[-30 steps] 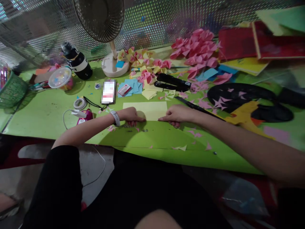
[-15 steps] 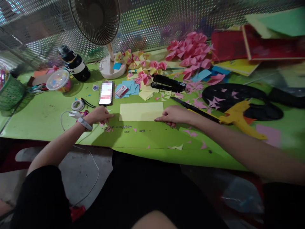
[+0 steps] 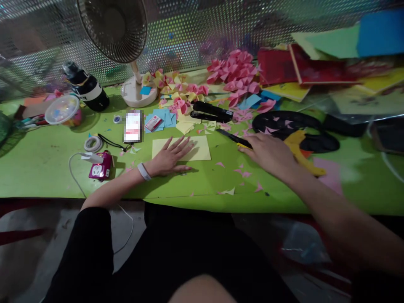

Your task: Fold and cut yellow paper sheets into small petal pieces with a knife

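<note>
My left hand lies flat with its fingers spread on a pale yellow sheet of paper, covering part of it. To the right, my right hand has its fingers closed over a black and yellow utility knife. The knife's dark blade end points left and away from me, and its back part is hidden under the hand. A yellow V-shaped tool part lies just beyond that hand. Pink paper scraps are scattered between the hands and toward the table's edge.
Behind the sheet are a phone, blue paper squares and a black stapler. Folded pink paper pieces, a fan and a black bottle stand farther back. A purple plug adapter and tape roll lie left.
My left hand has moved right from beside the sheet onto it and spread open. My right hand has left the sheet's right edge and closed on the knife. The view has shifted slightly.
</note>
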Available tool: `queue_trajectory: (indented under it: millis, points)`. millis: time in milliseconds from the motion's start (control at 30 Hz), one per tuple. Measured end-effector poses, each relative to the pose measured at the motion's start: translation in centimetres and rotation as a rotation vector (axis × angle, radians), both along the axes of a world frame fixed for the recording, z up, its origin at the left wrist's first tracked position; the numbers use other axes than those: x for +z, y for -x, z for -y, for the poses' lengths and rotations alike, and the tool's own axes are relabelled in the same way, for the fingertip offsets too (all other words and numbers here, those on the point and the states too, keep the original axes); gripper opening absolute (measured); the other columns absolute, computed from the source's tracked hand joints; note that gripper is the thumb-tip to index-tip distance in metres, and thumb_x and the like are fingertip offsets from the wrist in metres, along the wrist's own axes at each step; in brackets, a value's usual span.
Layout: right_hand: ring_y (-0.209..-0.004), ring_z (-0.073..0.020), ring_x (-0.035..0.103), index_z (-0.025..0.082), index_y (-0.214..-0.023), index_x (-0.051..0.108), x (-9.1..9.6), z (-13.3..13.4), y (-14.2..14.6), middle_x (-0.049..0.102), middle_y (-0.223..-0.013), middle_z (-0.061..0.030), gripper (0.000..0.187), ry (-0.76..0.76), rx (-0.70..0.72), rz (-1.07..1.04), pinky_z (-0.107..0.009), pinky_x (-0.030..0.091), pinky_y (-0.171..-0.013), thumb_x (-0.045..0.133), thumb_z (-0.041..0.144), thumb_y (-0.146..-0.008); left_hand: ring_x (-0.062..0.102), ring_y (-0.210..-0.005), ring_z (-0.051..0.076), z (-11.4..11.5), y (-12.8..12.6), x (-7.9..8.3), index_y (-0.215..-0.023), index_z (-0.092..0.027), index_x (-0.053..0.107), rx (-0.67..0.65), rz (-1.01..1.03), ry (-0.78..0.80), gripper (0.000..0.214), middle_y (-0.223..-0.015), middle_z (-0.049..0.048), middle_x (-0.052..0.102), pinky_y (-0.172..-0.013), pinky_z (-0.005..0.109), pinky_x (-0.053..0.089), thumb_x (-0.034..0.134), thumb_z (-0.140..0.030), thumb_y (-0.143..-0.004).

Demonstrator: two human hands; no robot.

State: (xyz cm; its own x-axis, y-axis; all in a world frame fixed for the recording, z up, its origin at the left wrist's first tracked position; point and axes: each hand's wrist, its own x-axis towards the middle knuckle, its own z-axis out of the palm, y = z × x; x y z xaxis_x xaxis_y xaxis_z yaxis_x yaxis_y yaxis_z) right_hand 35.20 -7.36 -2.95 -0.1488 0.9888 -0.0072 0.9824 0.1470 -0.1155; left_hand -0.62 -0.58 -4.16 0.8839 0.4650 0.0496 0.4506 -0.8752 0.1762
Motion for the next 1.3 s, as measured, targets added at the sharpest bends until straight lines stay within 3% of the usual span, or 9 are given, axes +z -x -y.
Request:
queue_trajectory:
  millis: [100, 200, 333, 567, 800, 1167, 1300]
  points:
    - [-0.114, -0.0406, 0.062, 0.013, -0.133, 0.062, -1.5, -0.4, -0.9, 0.065, -0.122, -0.0231, 0.045, -0.025, 0.000, -0.039, -0.056, 0.054, -0.090, 0.042, 0.035, -0.100, 0.009, -0.160, 0.029, 0.6, 0.7, -0.3, -0.165, -0.029, 0.001, -0.043, -0.025, -0.027, 0.093, -0.172, 0.0062, 0.010, -0.130, 0.053, -0.006, 0.036, -0.077, -0.094]
    - [-0.118, -0.0410, 0.059, 0.011, -0.136, 0.062, -2.0, -0.5, -1.7, 0.063, -0.121, -0.0234, 0.048, 0.004, -0.002, -0.067, -0.055, 0.052, -0.096, 0.047, 0.035, -0.097, 0.011, -0.160, 0.028, 0.9, 1.1, -0.3, -0.166, -0.028, 0.003, -0.051, -0.048, -0.041, 0.092, -0.172, 0.0079, 0.011, -0.130, 0.050, -0.005, 0.035, -0.077, -0.094]
    - [-0.118, -0.0359, 0.059, 0.020, -0.132, 0.066, -2.0, 0.1, -1.7, 0.063, -0.120, -0.0175, 0.042, -0.088, 0.072, -0.144, -0.054, 0.050, -0.103, 0.046, 0.034, -0.099, 0.014, -0.160, 0.027, 1.0, 1.1, -0.1, -0.165, -0.025, 0.011, -0.045, -0.063, -0.040, 0.089, -0.172, 0.0094, 0.013, -0.130, 0.049, 0.001, 0.035, -0.075, -0.095]
    - [-0.111, -0.0340, 0.062, 0.015, -0.125, 0.069, -2.2, 0.4, 0.0, 0.067, -0.118, -0.0197, 0.039, -0.178, 0.262, -0.090, -0.058, 0.054, -0.094, 0.038, 0.020, -0.101, 0.019, -0.159, 0.028, 1.1, 1.1, 0.0, -0.165, -0.026, 0.018, -0.034, -0.032, -0.022, 0.089, -0.170, 0.0104, 0.019, -0.130, 0.050, 0.004, 0.041, -0.075, -0.094]
    - [-0.104, -0.0324, 0.064, 0.014, -0.124, 0.070, -1.4, 2.4, -0.2, 0.068, -0.113, -0.0198, 0.038, -0.146, 0.399, -0.112, -0.053, 0.056, -0.092, 0.041, 0.023, -0.102, 0.017, -0.159, 0.028, 1.2, 0.9, 0.1, -0.165, -0.027, 0.018, -0.030, -0.037, 0.012, 0.089, -0.171, 0.0092, 0.019, -0.130, 0.050, 0.002, 0.041, -0.075, -0.094]
    - [-0.108, -0.0325, 0.063, 0.010, -0.126, 0.069, -1.8, 3.1, 1.8, 0.068, -0.115, -0.0211, 0.038, -0.177, 0.426, -0.107, -0.051, 0.057, -0.090, 0.040, 0.019, -0.102, 0.016, -0.159, 0.031, 1.2, 0.7, 0.3, -0.162, -0.031, 0.028, -0.032, -0.052, -0.012, 0.084, -0.171, 0.0094, 0.020, -0.129, 0.053, 0.004, 0.041, -0.077, -0.093]
    - [-0.107, -0.0319, 0.064, 0.015, -0.125, 0.070, -1.7, 4.2, 1.4, 0.068, -0.113, -0.0184, 0.037, -0.191, 0.408, -0.117, -0.050, 0.057, -0.091, 0.041, 0.021, -0.103, 0.017, -0.159, 0.032, 1.2, 0.6, 0.5, -0.161, -0.029, 0.030, -0.030, -0.066, 0.000, 0.085, -0.171, 0.0112, 0.020, -0.128, 0.055, 0.005, 0.039, -0.077, -0.093]
